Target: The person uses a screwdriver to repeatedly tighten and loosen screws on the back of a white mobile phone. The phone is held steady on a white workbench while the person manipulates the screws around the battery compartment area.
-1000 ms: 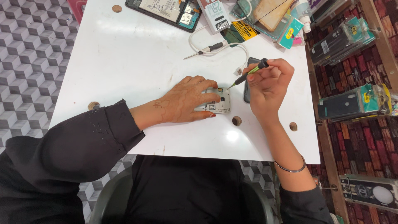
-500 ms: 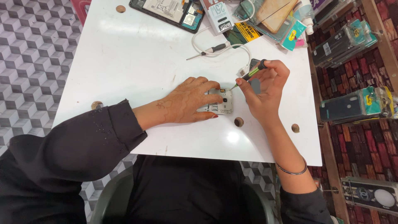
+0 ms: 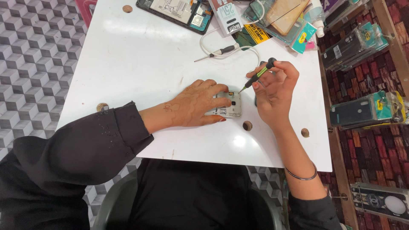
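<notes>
Since before, our right hand (image 3: 275, 91) lifts the screwdriver (image 3: 257, 75) slightly | tip slants down-left toward the phone (image 3: 226, 105) | left hand (image 3: 194, 104) presses it flat on the table (image 3: 128, 64).

Black long sleeve (image 3: 81, 157) on left arm; thin bangle (image 3: 300, 176) at right wrist; dark nails

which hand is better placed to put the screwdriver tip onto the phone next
Right. The right hand holds the black and green screwdriver, tip just above the small silver phone; the left hand lies flat on it.
</notes>
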